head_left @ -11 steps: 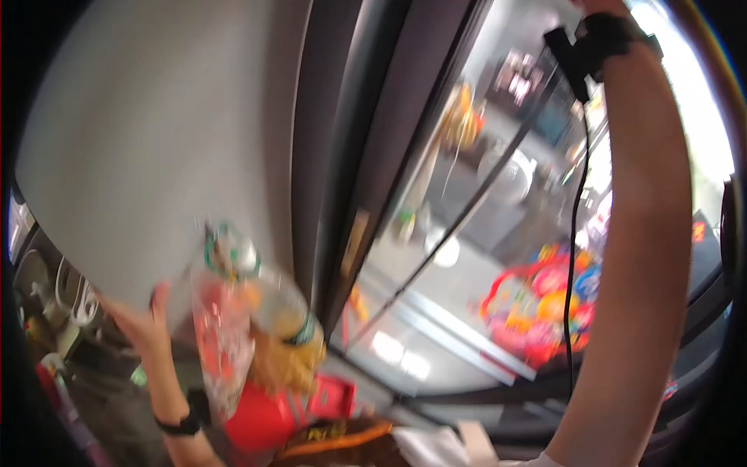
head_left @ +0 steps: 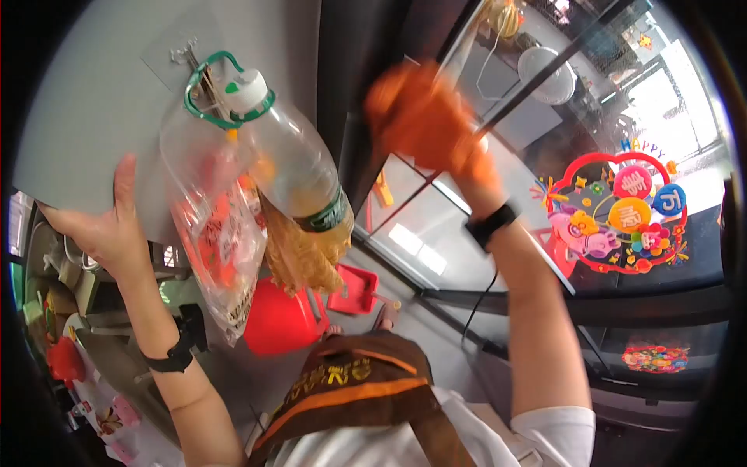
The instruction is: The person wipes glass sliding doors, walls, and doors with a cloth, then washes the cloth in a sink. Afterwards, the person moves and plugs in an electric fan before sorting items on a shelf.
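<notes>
My left hand (head_left: 105, 233) grips the lower left edge of a large pale grey panel (head_left: 85, 109), thumb on its face and fingers partly hidden. From a hook on the panel hang a clear plastic bottle (head_left: 292, 152) with a green cord and white cap, a clear plastic bag (head_left: 222, 257) with red print, and a crumpled tan plastic bag (head_left: 303, 257). My right hand (head_left: 475, 167) is closed on an orange cloth (head_left: 420, 113), blurred by motion, in front of the dark frame beside the glass door (head_left: 436, 241).
A colourful festive sticker (head_left: 622, 210) is on the glass at the right. Below the hanging things are a red bin (head_left: 280, 319) and a red dustpan (head_left: 354, 288) on the grey floor. A black cable (head_left: 478, 307) hangs near my right arm.
My right hand has come down from the top right, past the view's edge, bringing the orange cloth into sight. The view has tilted; my left hand stays at the panel's edge.
</notes>
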The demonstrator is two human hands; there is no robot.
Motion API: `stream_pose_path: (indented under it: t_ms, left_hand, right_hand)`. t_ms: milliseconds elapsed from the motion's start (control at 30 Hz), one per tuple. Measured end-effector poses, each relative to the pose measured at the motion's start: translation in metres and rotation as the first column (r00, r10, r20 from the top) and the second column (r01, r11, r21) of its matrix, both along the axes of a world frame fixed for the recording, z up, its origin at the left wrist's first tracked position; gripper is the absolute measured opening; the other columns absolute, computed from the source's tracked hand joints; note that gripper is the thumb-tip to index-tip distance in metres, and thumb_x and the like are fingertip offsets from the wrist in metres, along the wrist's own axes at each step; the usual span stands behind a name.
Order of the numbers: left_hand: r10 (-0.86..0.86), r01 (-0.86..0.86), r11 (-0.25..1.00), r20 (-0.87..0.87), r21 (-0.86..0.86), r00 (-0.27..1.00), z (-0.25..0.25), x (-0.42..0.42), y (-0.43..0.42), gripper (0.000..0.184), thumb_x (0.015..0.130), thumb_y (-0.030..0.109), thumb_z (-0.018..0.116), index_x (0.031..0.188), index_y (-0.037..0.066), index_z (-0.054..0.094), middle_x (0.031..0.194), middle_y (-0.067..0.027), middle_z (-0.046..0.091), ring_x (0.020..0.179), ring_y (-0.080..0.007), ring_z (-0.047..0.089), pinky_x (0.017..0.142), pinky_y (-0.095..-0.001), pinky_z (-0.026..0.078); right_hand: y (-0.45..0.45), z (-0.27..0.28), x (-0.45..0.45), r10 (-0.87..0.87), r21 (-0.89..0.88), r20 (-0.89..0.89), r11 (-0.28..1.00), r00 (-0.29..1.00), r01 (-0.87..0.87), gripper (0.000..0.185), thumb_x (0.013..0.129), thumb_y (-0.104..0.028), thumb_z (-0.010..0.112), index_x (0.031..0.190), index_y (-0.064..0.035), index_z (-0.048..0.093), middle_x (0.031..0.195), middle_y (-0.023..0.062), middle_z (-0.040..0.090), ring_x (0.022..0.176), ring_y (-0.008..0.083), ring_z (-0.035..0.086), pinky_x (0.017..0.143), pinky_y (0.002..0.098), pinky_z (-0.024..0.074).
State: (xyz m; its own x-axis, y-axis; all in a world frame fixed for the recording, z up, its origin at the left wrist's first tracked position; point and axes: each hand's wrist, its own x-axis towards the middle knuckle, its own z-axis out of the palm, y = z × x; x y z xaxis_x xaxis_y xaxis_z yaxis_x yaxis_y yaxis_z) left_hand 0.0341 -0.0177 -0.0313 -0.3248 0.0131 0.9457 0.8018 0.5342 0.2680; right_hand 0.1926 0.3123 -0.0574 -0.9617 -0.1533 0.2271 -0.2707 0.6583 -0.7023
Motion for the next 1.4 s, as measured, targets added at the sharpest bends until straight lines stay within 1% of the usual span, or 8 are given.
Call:
stream_pose_path:
  t_ms: [167, 200, 333, 667, 867, 1067, 1233, 1400]
  left_hand:
    - [-0.115, 0.118, 0.993, -0.132, 0.019, 0.985, -0.011, -0.015, 0.005, 0.088, 0.071, 0.035, 0.081, 0.131, -0.006, 0.032, 0.127, -0.0215, 0.045, 0.115, -0.0304, 0.049, 0.097, -0.0406, 0.041]
    - [-0.124, 0.127, 0.992, -0.12, 0.016, 0.985, -0.013, -0.016, 0.001, 0.088, 0.071, 0.035, 0.081, 0.131, -0.006, 0.032, 0.127, -0.0215, 0.045, 0.115, -0.0304, 0.049, 0.097, -0.0406, 0.041]
    - [0.029, -0.029, 0.999, 0.013, -0.036, 0.999, -0.006, -0.011, 0.002, 0.094, 0.067, 0.039, 0.083, 0.131, -0.008, 0.031, 0.126, -0.0242, 0.045, 0.114, -0.0313, 0.05, 0.097, -0.0415, 0.041]
    - [0.192, -0.199, 0.977, -0.091, -0.076, 0.977, -0.014, -0.034, -0.008, 0.079, 0.062, 0.043, 0.085, 0.108, -0.009, 0.047, 0.104, -0.0227, 0.056, 0.092, -0.0338, 0.06, 0.08, -0.0426, 0.051]
    - [0.253, -0.253, 0.967, 0.013, 0.011, 0.967, -0.033, -0.048, -0.019, 0.074, 0.064, 0.042, 0.084, 0.109, -0.009, 0.056, 0.11, -0.0252, 0.06, 0.103, -0.0345, 0.058, 0.092, -0.0405, 0.044]
    - [0.267, -0.267, 0.962, -0.022, -0.046, 0.964, -0.047, -0.02, -0.035, 0.067, 0.071, 0.041, 0.076, 0.109, -0.01, 0.055, 0.108, -0.0237, 0.06, 0.101, -0.0331, 0.058, 0.091, -0.039, 0.043]
    - [0.281, -0.28, 0.954, -0.008, -0.107, 0.96, -0.067, 0.008, -0.055, 0.062, 0.076, 0.04, 0.07, 0.108, -0.01, 0.054, 0.106, -0.0225, 0.059, 0.099, -0.032, 0.058, 0.091, -0.0378, 0.043]
    - [0.333, -0.331, 0.935, -0.005, -0.126, 0.943, -0.069, -0.002, -0.078, 0.057, 0.082, 0.039, 0.064, 0.108, -0.011, 0.053, 0.104, -0.0213, 0.058, 0.097, -0.0308, 0.057, 0.09, -0.0366, 0.043]
  right_hand:
    - [0.039, -0.19, 0.07, -0.24, 0.237, -0.342, 0.913, 0.909, 0.331, 0.02, 0.077, -0.007, 0.052, 0.091, -0.0037, 0.066, 0.078, 0.0045, 0.062, 0.076, 0.0201, 0.061, 0.067, 0.0306, 0.0492]
    - [0.057, -0.191, 0.088, -0.185, 0.104, -0.032, 0.977, 0.982, 0.187, 0.019, 0.077, -0.002, 0.051, 0.089, -0.0021, 0.065, 0.077, 0.0077, 0.063, 0.075, 0.02, 0.061, 0.068, 0.0295, 0.0483]
    - [0.068, -0.057, 0.163, -0.426, 0.306, 0.01, 0.863, 0.905, 0.402, 0.022, 0.078, -0.002, 0.05, 0.096, -0.0029, 0.062, 0.086, 0.0077, 0.06, 0.083, 0.0206, 0.058, 0.073, 0.03, 0.0461]
    - [0.046, 0.163, 0.335, -0.596, 0.567, -0.72, -0.21, 0.355, 0.796, 0.034, 0.081, -0.001, 0.049, 0.114, -0.0047, 0.054, 0.109, 0.0078, 0.055, 0.103, 0.0218, 0.052, 0.088, 0.0312, 0.0407]
    - [0.067, 0.062, 0.235, -0.534, 0.531, -0.634, 0.224, 0.559, 0.817, 0.043, 0.082, 0.0, 0.048, 0.125, -0.0058, 0.049, 0.123, 0.0079, 0.051, 0.114, 0.0226, 0.048, 0.097, 0.032, 0.0374]
    - [0.036, -0.199, 0.161, -0.359, 0.355, 0.049, 0.879, 0.932, 0.319, 0.053, 0.083, 0.001, 0.048, 0.136, -0.0069, 0.044, 0.137, 0.0079, 0.048, 0.126, 0.0234, 0.043, 0.106, 0.0327, 0.0341]
    - [0.029, -0.302, 0.19, -0.405, 0.233, 0.335, 0.911, 0.851, 0.341, 0.048, 0.085, -0.003, 0.048, 0.132, -0.0059, 0.045, 0.134, 0.0094, 0.048, 0.123, 0.0241, 0.045, 0.103, 0.0337, 0.0358]
    - [0.079, -0.172, 0.172, -0.518, 0.402, 0.041, 0.791, 0.854, 0.461, 0.043, 0.086, -0.007, 0.048, 0.129, -0.0048, 0.046, 0.131, 0.0109, 0.049, 0.119, 0.0247, 0.046, 0.101, 0.0346, 0.0374]
